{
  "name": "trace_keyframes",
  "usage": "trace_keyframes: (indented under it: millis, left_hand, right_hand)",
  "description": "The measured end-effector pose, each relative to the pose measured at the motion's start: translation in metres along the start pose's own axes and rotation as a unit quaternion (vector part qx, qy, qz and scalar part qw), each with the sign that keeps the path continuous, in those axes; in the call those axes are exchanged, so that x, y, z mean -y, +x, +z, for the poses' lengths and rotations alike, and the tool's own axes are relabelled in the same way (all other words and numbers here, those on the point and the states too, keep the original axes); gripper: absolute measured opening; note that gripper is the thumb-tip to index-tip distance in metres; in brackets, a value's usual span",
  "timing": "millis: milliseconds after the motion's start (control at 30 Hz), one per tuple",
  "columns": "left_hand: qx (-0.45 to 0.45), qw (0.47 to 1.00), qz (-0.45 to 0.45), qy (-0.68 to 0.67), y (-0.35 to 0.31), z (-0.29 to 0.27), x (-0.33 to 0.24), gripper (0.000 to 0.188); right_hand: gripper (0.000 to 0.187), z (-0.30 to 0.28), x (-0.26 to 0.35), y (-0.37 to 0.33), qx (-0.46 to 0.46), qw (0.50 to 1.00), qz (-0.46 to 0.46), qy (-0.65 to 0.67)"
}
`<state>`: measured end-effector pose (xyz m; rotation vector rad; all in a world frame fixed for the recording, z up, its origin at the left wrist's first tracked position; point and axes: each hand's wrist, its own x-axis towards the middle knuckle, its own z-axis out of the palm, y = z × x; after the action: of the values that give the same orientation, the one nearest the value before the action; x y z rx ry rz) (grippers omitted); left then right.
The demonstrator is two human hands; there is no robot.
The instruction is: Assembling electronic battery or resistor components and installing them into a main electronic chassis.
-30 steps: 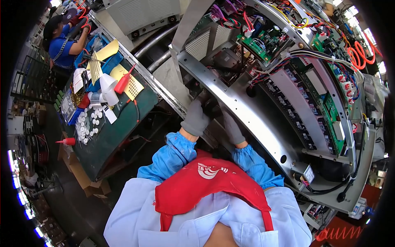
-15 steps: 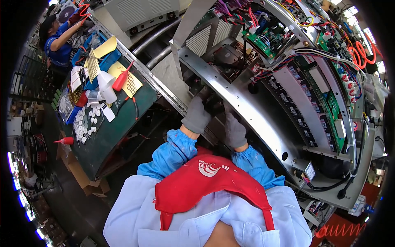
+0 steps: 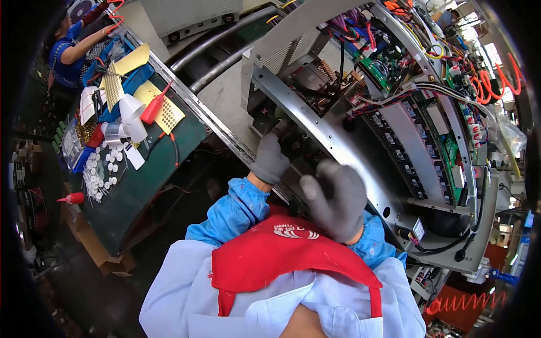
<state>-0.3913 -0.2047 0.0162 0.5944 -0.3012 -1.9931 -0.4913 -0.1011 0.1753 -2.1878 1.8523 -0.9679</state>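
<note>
My left hand (image 3: 269, 159), in a grey glove, reaches to the near side of a large open metal cabinet. Its fingertips merge with the dark parts beside the frame's edge, so what they touch is hidden. Slightly blurred, my gloved right hand (image 3: 338, 194) is raised in front of the cabinet's long silver rail (image 3: 332, 141). Its thumb stands apart from the fingers and nothing shows between them. Inside the cabinet, beyond the rail, sit a transformer-like block (image 3: 311, 78) with copper windings, a green circuit board (image 3: 383, 70) and bundled wires (image 3: 394, 96).
At left, a green-topped bench (image 3: 146, 186) carries a red squeeze bottle (image 3: 153, 108), white round caps (image 3: 101, 174), yellow perforated sheets (image 3: 169, 115) and blue bins. A person (image 3: 70, 53) works beyond it. Metal roller tubes (image 3: 217, 73) run behind. An orange coiled hose (image 3: 496, 84) hangs at right.
My right hand has come back from the cabinet's near side, rising closer to me, its thumb now apart. The left hand keeps nearly the same place. The view has shifted slightly.
</note>
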Motion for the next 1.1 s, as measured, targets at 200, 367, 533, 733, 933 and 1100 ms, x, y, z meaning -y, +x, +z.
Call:
trace_keyframes:
  millis: [200, 367, 533, 733, 933, 1100]
  left_hand:
    - [-0.035, 0.989, -0.045, -0.137, -0.003, 0.018, -0.007, 0.031]
    - [-0.023, 0.99, -0.028, -0.134, 0.001, 0.01, -0.003, 0.032]
    - [-0.051, 0.99, -0.039, -0.129, -0.002, 0.017, -0.009, 0.033]
    - [-0.039, 0.992, -0.024, -0.114, -0.011, 0.022, -0.012, 0.037]
    - [-0.013, 0.994, 0.026, -0.102, -0.007, 0.016, -0.002, 0.039]
    - [-0.005, 0.99, 0.001, -0.138, -0.01, 0.026, -0.005, 0.038]
  right_hand:
    - [0.082, 0.023, -0.001, 0.067, -0.006, 0.971, 0.048, -0.234]
    - [0.081, 0.038, 0.0, 0.071, 0.009, 0.954, 0.069, -0.292]
    - [0.074, 0.046, -0.002, 0.074, 0.036, 0.944, 0.071, -0.32]
    - [0.072, 0.047, -0.007, 0.072, 0.046, 0.939, 0.069, -0.334]
    - [0.072, 0.049, 0.001, 0.079, 0.009, 0.939, 0.04, -0.342]
    - [0.071, 0.059, 0.003, 0.092, 0.011, 0.946, 0.028, -0.322]
